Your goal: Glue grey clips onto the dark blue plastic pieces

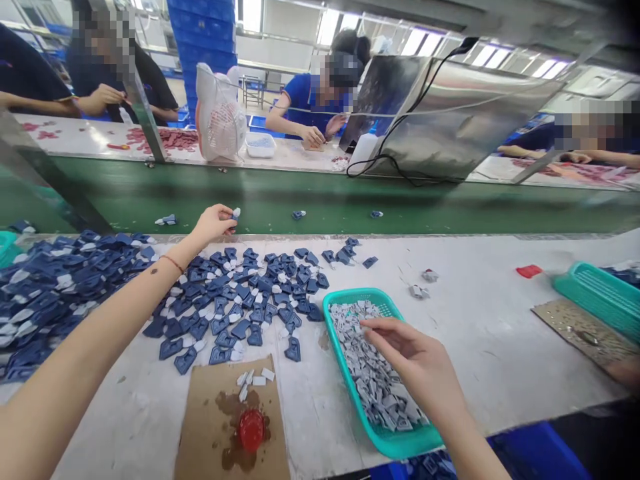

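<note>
Two-handed work at a pale, flat worktop (470, 300), as I am seeing it: the left hand (213, 223) is pinching a small navy-blue plastic piece with a white tip (235, 215) between thumb and fingers, over the near side of a long green belt (320, 190). The right hand (420, 357) is hanging, fingers loosely bent, over small grey plastic parts (373, 373) in a turquoise slotted plastic basket (407, 445); whether it is gripping one, I cannot tell. Careful handling, in my judgement, is calling for a light pinch and a low release.
</note>
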Motion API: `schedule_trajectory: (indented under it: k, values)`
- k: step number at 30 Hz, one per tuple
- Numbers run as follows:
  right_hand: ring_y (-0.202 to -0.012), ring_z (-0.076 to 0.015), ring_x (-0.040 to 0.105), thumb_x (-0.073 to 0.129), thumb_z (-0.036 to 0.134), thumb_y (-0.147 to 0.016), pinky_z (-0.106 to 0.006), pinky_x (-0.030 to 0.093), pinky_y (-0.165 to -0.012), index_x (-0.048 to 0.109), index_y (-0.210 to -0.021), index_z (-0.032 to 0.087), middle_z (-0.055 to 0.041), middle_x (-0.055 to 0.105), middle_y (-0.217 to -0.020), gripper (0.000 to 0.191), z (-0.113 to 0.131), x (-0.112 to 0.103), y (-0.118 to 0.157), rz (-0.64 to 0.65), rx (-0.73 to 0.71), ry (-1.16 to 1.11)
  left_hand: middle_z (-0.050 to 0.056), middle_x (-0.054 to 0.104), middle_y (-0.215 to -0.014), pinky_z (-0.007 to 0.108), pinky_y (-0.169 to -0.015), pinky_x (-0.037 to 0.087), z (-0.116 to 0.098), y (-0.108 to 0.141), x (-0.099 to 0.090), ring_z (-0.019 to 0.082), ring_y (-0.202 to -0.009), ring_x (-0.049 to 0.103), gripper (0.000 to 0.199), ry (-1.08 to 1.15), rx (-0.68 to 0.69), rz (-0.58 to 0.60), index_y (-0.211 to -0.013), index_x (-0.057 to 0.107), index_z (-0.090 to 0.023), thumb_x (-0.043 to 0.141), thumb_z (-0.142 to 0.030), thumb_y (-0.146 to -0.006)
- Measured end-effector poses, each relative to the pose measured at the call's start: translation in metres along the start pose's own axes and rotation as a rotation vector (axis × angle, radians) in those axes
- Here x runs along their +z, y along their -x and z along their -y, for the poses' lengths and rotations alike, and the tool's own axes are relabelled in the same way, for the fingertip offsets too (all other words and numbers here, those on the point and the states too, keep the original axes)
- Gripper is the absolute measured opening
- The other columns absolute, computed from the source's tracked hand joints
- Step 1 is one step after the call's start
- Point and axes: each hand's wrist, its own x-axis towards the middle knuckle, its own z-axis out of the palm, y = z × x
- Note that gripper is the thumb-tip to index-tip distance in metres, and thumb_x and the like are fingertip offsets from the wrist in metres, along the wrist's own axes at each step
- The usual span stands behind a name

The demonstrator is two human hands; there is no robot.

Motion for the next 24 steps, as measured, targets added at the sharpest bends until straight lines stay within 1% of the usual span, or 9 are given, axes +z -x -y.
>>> schedule_trajectory:
  k: [3,5,7,10,12,14,16,19,24]
  values:
    - [-0.088,-0.0248,0.073,0.081,0.042,-0.075,-0.031,0.059,-0.077,0.079,-0.084,0.023,-0.0072,0.079,-0.091,0.021,0.022,0.026,0.034,0.05,0.207,-0.306,0.011,0.073,-0.107,0.028,-0.072,0.06,-0.005,0.056,-0.014,0.015,-0.079,0.074,0.022,0.226,-0.06,-0.023,-0.107,0.051,-0.015,0.064,-0.017,-0.089]
    - [-0.086,-0.0224,0.073,0.085,0.041,-0.07,-0.028,0.058,-0.076,0.08,-0.078,0.023,-0.0067,0.079,-0.092,0.021,0.032,0.05,0.054,0.12,0.257,-0.45,0.008,0.074,-0.103,0.025,-0.066,0.059,-0.004,0.1,-0.021,0.015,-0.074,0.074,0.029,0.325,-0.093,-0.032,-0.105,0.05,-0.017,0.07,-0.022,-0.084]
    - [-0.079,-0.0193,0.072,0.088,0.042,-0.066,-0.025,0.057,-0.072,0.081,-0.075,0.022,-0.0057,0.079,-0.088,0.023,0.039,0.074,0.069,0.18,0.31,-0.542,0.006,0.075,-0.1,0.023,-0.061,0.059,-0.001,0.146,-0.025,0.015,-0.07,0.074,0.039,0.411,-0.123,-0.022,-0.109,0.052,-0.019,0.075,-0.026,-0.078]
    - [-0.067,-0.0159,0.068,0.091,0.043,-0.061,-0.024,0.055,-0.067,0.081,-0.074,0.02,-0.0041,0.077,-0.072,0.028,0.042,0.102,0.083,0.253,0.426,-0.612,0.004,0.073,-0.101,0.022,-0.064,0.06,0.009,0.212,-0.024,0.015,-0.072,0.075,0.046,0.569,-0.165,0.024,-0.112,0.062,-0.02,0.081,-0.032,-0.072]
    - [-0.064,-0.0158,0.068,0.091,0.043,-0.06,-0.025,0.055,-0.066,0.08,-0.075,0.019,-0.0043,0.077,-0.067,0.031,0.042,0.114,0.089,0.282,0.48,-0.638,0.004,0.073,-0.101,0.023,-0.068,0.061,0.017,0.249,-0.019,0.017,-0.077,0.075,0.04,0.651,-0.194,0.033,-0.104,0.068,-0.019,0.083,-0.037,-0.071]
    - [-0.063,-0.0164,0.068,0.092,0.043,-0.059,-0.026,0.055,-0.065,0.08,-0.074,0.017,-0.0052,0.076,-0.066,0.032,0.041,0.123,0.093,0.299,0.501,-0.64,0.003,0.072,-0.1,0.024,-0.071,0.062,0.025,0.281,-0.011,0.019,-0.081,0.076,0.036,0.701,-0.231,-0.002,-0.096,0.069,-0.019,0.083,-0.039,-0.071]
    - [-0.06,-0.0165,0.067,0.092,0.042,-0.059,-0.027,0.055,-0.063,0.079,-0.073,0.016,-0.0054,0.076,-0.064,0.033,0.04,0.128,0.095,0.306,0.504,-0.624,0.003,0.073,-0.098,0.026,-0.071,0.063,0.034,0.306,-0.001,0.02,-0.082,0.076,0.035,0.747,-0.274,-0.043,-0.093,0.069,-0.019,0.084,-0.04,-0.07]
    - [-0.059,-0.0159,0.066,0.093,0.042,-0.058,-0.028,0.055,-0.063,0.078,-0.072,0.016,-0.0047,0.075,-0.063,0.033,0.04,0.131,0.096,0.296,0.496,-0.599,0.003,0.075,-0.099,0.023,-0.069,0.061,0.045,0.333,0.013,0.018,-0.081,0.075,0.031,0.788,-0.31,-0.075,-0.094,0.069,-0.019,0.083,-0.037,-0.073]
    - [-0.057,-0.0154,0.063,0.094,0.045,-0.055,-0.027,0.053,-0.061,0.078,-0.07,0.016,-0.0037,0.073,-0.06,0.037,0.042,0.132,0.094,0.273,0.466,-0.555,0.008,0.078,-0.101,0.021,-0.07,0.06,0.048,0.352,0.025,0.019,-0.088,0.075,0.021,0.822,-0.285,-0.078,-0.093,0.071,-0.018,0.079,-0.028,-0.077]
